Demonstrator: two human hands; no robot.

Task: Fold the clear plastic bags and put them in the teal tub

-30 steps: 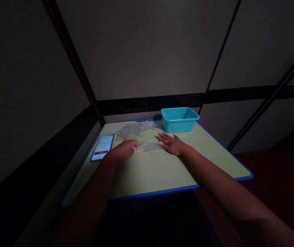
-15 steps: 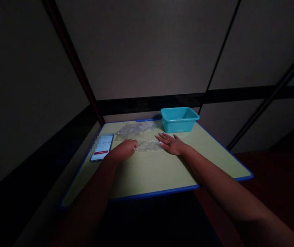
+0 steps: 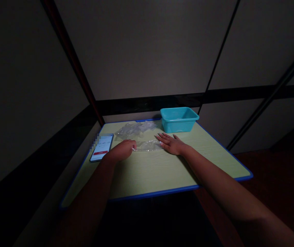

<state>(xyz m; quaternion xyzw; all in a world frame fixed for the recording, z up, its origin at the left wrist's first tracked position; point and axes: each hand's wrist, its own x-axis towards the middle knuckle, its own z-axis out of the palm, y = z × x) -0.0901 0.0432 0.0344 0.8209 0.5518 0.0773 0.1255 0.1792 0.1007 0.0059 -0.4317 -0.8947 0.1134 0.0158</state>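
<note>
A clear plastic bag (image 3: 148, 145) lies flat on the table between my two hands. My left hand (image 3: 125, 150) is closed, pinching the bag's left end between thumb and fingers. On the bag's right end my right hand (image 3: 172, 144) rests palm down, its fingers stretched out and a little spread. Behind the left hand, a loose heap of clear plastic bags (image 3: 136, 128) lies crumpled; how many there are I cannot tell.
A turquoise plastic basin (image 3: 179, 124) stands at the back right of the light-wood table (image 3: 157, 175), which has a blue edge. A phone (image 3: 102, 147) with its screen lit lies at the left edge. Panelled walls (image 3: 149, 51) rise close behind and to the left.
My left hand has shifted very slightly to the left with the bag's end in it. My right hand stays in place on the bag.
</note>
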